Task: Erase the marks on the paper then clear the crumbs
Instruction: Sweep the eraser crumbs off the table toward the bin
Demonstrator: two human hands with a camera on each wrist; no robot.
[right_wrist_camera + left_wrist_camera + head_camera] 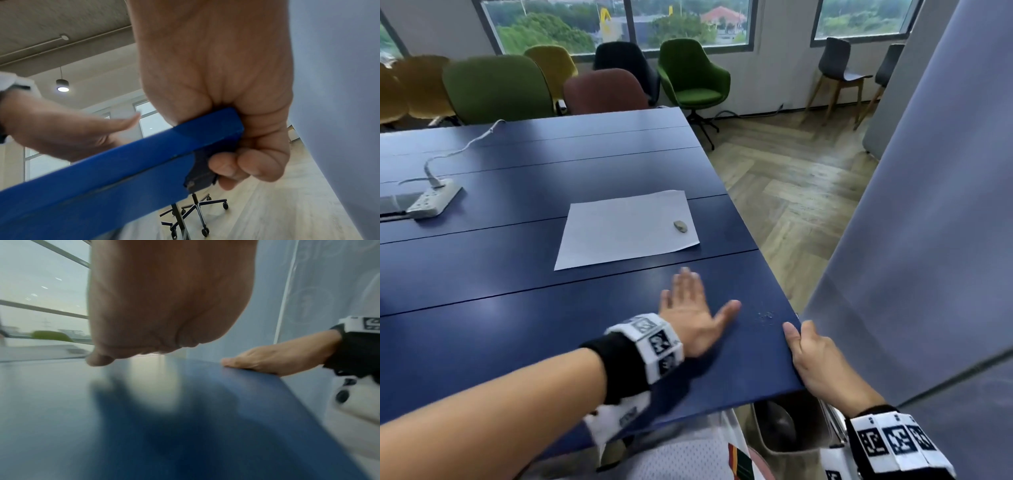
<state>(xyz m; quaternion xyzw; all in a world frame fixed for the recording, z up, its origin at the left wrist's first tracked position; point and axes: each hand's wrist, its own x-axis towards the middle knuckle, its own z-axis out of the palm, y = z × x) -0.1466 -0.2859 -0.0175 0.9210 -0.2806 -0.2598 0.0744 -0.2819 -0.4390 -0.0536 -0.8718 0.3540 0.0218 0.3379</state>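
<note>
A white sheet of paper [626,229] lies on the blue table [517,342], with a small grey eraser [680,226] resting near its right edge. No marks on the sheet can be made out. A few pale crumbs [766,315] sit on the table near its right edge. My left hand [693,308] lies flat on the tabletop, fingers straight and thumb spread, just left of the crumbs. My right hand [811,359] grips the table's right edge [123,162], thumb on top. Its fingers [246,165] curl underneath.
A white power strip [431,202] with its cable lies at the table's far left. Below the near right corner stands a grey bin [784,428]. A grey partition [928,240] rises close on the right. Several chairs [695,78] line the far side.
</note>
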